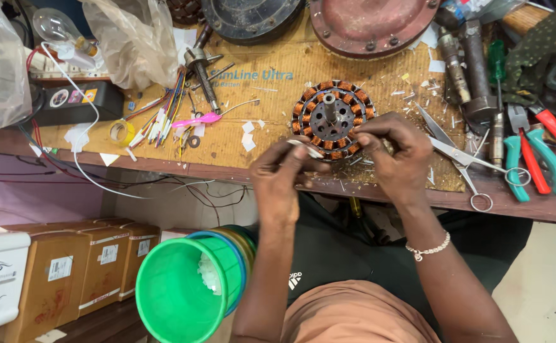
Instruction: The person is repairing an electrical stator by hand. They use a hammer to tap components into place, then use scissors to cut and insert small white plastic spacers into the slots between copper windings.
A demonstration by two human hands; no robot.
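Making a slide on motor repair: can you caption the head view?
Both hands, left and right, hold a white strip at a copper-wound stator on a cluttered workbench.

Both forearms are bare, with no sleeves reaching into view. The right wrist carries a thin bracelet [429, 248] of small pale beads (strung in a single loose loop). The left hand [282, 174] and right hand [397, 155] wear no gloves. Lower down, a dark green-black garment with a small white logo covers the torso, and salmon-coloured cloth lies across the lap.
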